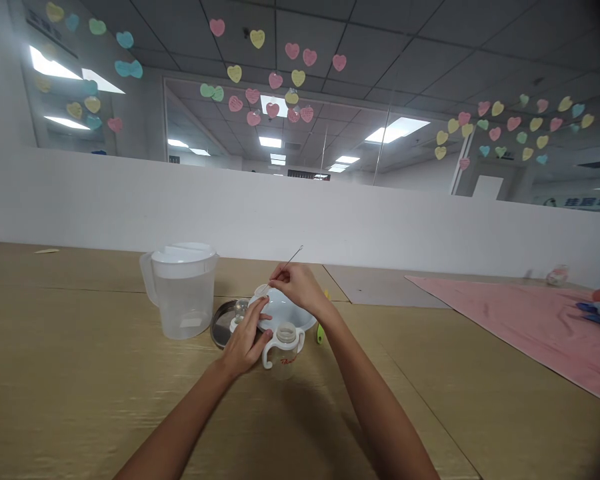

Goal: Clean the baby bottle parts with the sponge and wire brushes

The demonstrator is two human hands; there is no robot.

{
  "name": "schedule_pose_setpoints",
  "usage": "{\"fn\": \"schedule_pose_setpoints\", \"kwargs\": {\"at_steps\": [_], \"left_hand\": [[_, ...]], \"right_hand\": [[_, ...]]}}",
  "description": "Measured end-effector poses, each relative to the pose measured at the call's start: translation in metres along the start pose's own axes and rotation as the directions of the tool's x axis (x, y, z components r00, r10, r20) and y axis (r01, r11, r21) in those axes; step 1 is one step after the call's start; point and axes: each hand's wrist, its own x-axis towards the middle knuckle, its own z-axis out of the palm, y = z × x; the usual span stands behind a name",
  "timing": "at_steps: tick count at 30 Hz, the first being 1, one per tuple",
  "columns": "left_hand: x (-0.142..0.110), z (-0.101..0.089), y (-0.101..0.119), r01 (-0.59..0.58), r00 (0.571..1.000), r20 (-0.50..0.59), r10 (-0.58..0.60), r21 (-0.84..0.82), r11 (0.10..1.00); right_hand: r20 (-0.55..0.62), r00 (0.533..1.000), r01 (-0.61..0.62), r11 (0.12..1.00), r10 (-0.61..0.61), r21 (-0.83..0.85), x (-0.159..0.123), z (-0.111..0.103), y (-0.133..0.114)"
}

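Observation:
My right hand (297, 287) pinches a thin wire-handled brush (296, 253) with a small loop at its upper end. The brush slants down over a white bowl (285, 310), and its lower end is hidden near my left fingertips. My left hand (247, 337) lies at the bowl's left side, fingers stretched out and thumb apart. Whether a small part lies under its fingers cannot be made out. A clear baby bottle (285, 353) with white handles and an uncovered neck stands upright before the bowl, close to my left thumb. A clear dome-shaped piece with a white ring (240, 312) is left of the bowl.
A lidded translucent pitcher (187, 293) stands on the left, beside a round metal tray (220, 325). Something green (320, 333) lies right of the bowl. A pink cloth (520, 320) covers the table's right side, with a small jar (557, 275) at the back. A white wall (280, 213) rises behind.

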Motion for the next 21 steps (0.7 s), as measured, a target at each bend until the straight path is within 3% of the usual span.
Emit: {"fn": "schedule_pose_setpoints", "kwargs": {"at_steps": [5,10,14,21], "left_hand": [[0.0,-0.002,0.002,0.004,1.0,0.027,-0.006,0.085,0.996],[0.0,-0.001,0.002,-0.076,0.991,0.122,0.051,0.214,0.974],[0.001,0.002,-0.003,-0.084,0.994,0.099,0.05,0.375,0.923],[0.002,0.003,-0.009,-0.082,0.996,0.067,0.057,0.462,0.883]], "right_hand": [[0.098,0.995,0.002,0.988,0.014,-0.157,-0.005,-0.006,-0.005],[0.179,0.982,0.002,0.94,0.062,-0.34,-0.011,-0.012,-0.016],[0.233,0.969,0.009,0.921,0.088,-0.389,-0.012,-0.013,-0.02],[0.189,0.976,-0.007,0.882,0.109,-0.472,-0.009,-0.009,-0.012]]}}
